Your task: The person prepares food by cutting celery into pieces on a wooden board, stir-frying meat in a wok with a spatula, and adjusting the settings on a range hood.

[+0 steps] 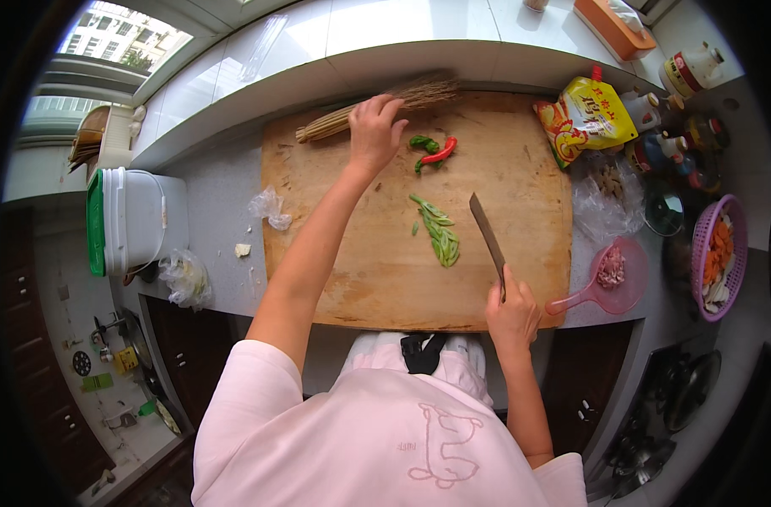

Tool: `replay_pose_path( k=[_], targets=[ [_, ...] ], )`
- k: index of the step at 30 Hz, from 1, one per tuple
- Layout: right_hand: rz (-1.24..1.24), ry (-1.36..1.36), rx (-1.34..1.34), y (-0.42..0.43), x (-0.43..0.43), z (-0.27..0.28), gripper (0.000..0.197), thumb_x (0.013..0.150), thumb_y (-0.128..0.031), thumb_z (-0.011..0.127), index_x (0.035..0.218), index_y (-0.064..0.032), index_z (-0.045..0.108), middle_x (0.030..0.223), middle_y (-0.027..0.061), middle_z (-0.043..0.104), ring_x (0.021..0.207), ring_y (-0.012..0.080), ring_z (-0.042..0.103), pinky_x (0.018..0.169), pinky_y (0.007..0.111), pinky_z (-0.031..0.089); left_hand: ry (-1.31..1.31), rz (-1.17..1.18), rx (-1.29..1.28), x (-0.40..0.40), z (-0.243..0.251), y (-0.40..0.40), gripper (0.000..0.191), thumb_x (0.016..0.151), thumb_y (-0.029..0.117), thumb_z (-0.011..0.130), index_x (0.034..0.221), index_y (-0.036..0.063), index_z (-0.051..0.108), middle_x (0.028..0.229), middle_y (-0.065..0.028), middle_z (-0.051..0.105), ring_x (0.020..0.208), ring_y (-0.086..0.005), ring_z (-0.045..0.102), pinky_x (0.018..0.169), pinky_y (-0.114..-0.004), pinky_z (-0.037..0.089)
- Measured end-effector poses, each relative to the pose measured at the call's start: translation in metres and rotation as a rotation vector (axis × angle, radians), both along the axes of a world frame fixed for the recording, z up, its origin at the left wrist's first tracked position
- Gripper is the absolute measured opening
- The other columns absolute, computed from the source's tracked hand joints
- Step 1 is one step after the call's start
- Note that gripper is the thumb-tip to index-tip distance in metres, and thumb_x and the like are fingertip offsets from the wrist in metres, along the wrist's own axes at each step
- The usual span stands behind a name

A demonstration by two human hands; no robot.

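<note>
My right hand [513, 310] grips the handle of a kitchen knife [485, 225], whose blade points away from me over the right part of the wooden cutting board [373, 253]. My left hand [376, 130] is at a straw whisk brush [331, 123] along the board's far edge; whether the fingers grip it or hover over it, I cannot tell. Just right of that hand lie a red chili pepper [440, 152] and green peppers [423, 143]. Sliced green vegetable pieces [444, 237] form a narrow pile mid-board, left of the blade.
Right of the board are a yellow seasoning pouch [591, 117], several bottles, a plastic bag [607, 196], a pink ladle of raw meat [635, 279] and a purple basket [698, 253] of cut vegetables. At left are a lidded white bucket [138, 218] and crumpled plastic bags [186, 279].
</note>
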State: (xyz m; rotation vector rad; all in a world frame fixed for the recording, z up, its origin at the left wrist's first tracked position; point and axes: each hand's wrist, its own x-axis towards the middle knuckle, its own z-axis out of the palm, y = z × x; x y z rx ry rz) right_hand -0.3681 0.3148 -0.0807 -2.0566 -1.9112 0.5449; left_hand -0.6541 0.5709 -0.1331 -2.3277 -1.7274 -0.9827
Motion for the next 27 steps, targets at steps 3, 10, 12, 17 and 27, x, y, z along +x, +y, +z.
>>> replay_pose_path(
  k=[3, 10, 12, 17, 27],
  targets=[
    [-0.006, -0.102, 0.118, 0.005, -0.002, -0.020, 0.043, 0.086, -0.013, 0.067, 0.129, -0.0125, 0.067, 0.078, 0.0107, 0.056, 0.067, 0.0317, 0.061, 0.058, 0.045, 0.049, -0.143, -0.029, -0.024, 0.021, -0.007, -0.050, 0.025, 0.083, 0.005, 0.070, 0.108, 0.0095, 0.068, 0.114, -0.0081, 0.063, 0.109, -0.0299, 0.059, 0.093, -0.043, 0.044],
    [-0.008, -0.326, 0.326, 0.016, -0.003, -0.069, 0.054, 0.087, -0.006, 0.066, 0.140, -0.0152, 0.060, 0.083, 0.0088, 0.051, 0.072, 0.0282, 0.057, 0.062, 0.041, 0.047, -0.451, 0.234, -0.104, -0.007, -0.019, -0.152, 0.019, 0.082, 0.001, 0.067, 0.099, 0.0071, 0.070, 0.105, -0.0107, 0.065, 0.103, -0.0318, 0.060, 0.090, -0.042, 0.047],
    [-0.009, -0.337, 0.306, 0.012, -0.008, -0.086, 0.054, 0.087, -0.007, 0.066, 0.140, -0.0154, 0.059, 0.084, 0.0085, 0.051, 0.075, 0.0285, 0.057, 0.065, 0.041, 0.047, -0.463, 0.352, -0.109, -0.036, -0.019, -0.169, 0.019, 0.081, -0.001, 0.066, 0.099, 0.0060, 0.070, 0.103, -0.0115, 0.065, 0.100, -0.0332, 0.060, 0.089, -0.041, 0.048],
    [-0.019, -0.238, 0.212, 0.005, -0.014, -0.100, 0.049, 0.089, -0.018, 0.068, 0.137, -0.0169, 0.061, 0.089, 0.0102, 0.052, 0.090, 0.0296, 0.056, 0.078, 0.046, 0.046, -0.389, 0.443, -0.099, -0.080, -0.021, -0.198, 0.013, 0.084, -0.001, 0.068, 0.097, 0.0031, 0.068, 0.101, -0.0109, 0.067, 0.099, -0.0303, 0.062, 0.088, -0.040, 0.049],
    [-0.351, 0.307, 0.304, 0.167, 0.069, -0.047, 0.046, 0.089, -0.021, 0.068, 0.127, 0.0036, 0.060, 0.127, 0.0246, 0.061, 0.114, 0.0379, 0.062, 0.098, 0.044, 0.048, -0.568, 0.182, -0.238, -0.004, 0.008, -0.162, 0.011, 0.090, 0.000, 0.062, 0.080, -0.0001, 0.058, 0.093, -0.0110, 0.071, 0.076, -0.0171, 0.063, 0.071, -0.030, 0.052]
  ],
)
